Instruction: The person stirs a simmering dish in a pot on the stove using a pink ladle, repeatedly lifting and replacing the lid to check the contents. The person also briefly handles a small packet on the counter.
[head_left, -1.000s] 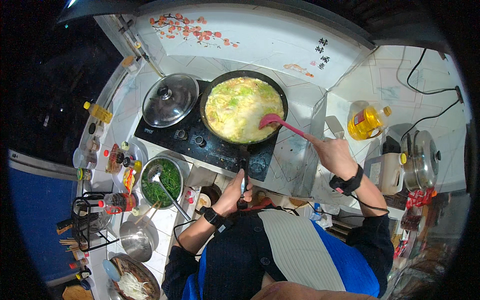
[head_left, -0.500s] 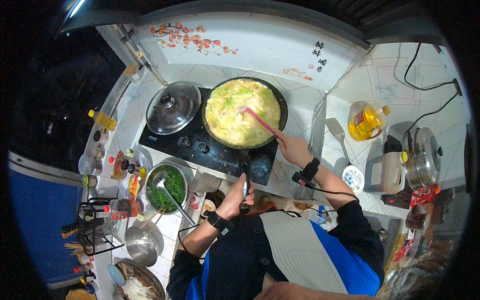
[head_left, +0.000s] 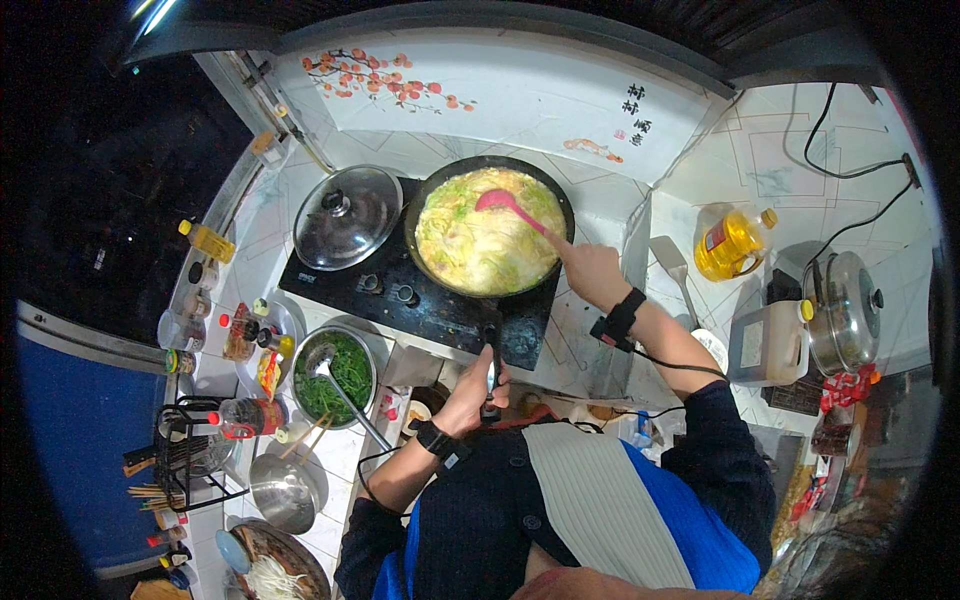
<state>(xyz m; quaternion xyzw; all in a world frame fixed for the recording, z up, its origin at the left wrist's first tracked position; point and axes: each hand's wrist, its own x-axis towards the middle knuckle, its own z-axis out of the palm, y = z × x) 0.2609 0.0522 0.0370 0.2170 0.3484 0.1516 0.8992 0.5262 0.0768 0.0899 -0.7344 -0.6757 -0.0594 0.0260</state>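
A dark wok (head_left: 566,205) sits on the black cooktop (head_left: 455,322), full of pale broth with yellow-green shredded vegetable (head_left: 470,240). My left hand (head_left: 473,398) is wrapped round the wok's black handle (head_left: 491,372), which points toward me. In my right hand (head_left: 594,275) is the shaft of a pink cooking spoon (head_left: 530,218). Its rounded head shows at the surface of the broth, near the far middle of the wok. Just left of the wok lies a glass lid (head_left: 348,225) with a black knob.
At the left, a metal bowl of green leaves (head_left: 340,375) holds a ladle (head_left: 350,400). An empty steel bowl (head_left: 285,495) and several seasoning bottles stand nearby. On the right counter are a turner (head_left: 674,262), an oil bottle (head_left: 728,246), a plastic jug (head_left: 768,345) and a steel pot (head_left: 842,315).
The pink spoon's head has risen from within the food to the surface, farther back in the wok. My right hand has shifted slightly; my left hand stays on the handle.
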